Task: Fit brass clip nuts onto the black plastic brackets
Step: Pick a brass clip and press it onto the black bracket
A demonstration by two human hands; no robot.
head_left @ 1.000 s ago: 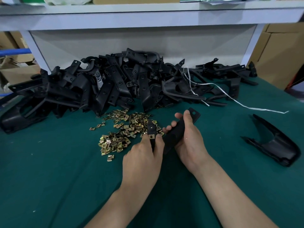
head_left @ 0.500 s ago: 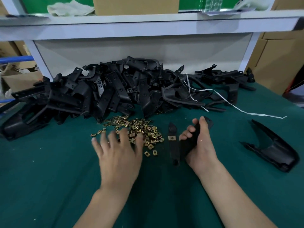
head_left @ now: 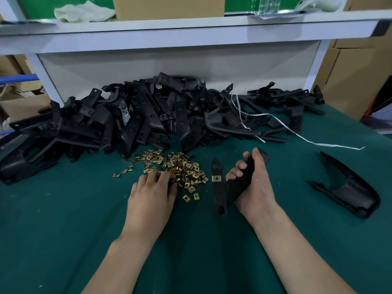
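Observation:
My right hand [head_left: 253,193] grips a black plastic bracket [head_left: 219,195] a little above the green table, its long arm pointing away from me. One brass clip nut [head_left: 216,178] sits clipped on that arm. A loose heap of brass clip nuts [head_left: 186,167] lies left of the bracket. My left hand [head_left: 151,198] rests on the heap's near left edge, fingers curled down into the nuts and pinching among them; what the fingertips hold is hidden. A large pile of black brackets [head_left: 137,122] lies behind the heap.
A single black bracket [head_left: 350,188] lies apart on the right of the green table [head_left: 63,230]. A white strap [head_left: 297,135] trails from the pile toward the right. A white shelf [head_left: 191,30] overhangs the back, and cardboard boxes [head_left: 356,71] stand at right.
My left hand left the bracket, swung left over the nuts with fingers spread, and now curls into the heap. The right hand still holds the bracket, shifted slightly right.

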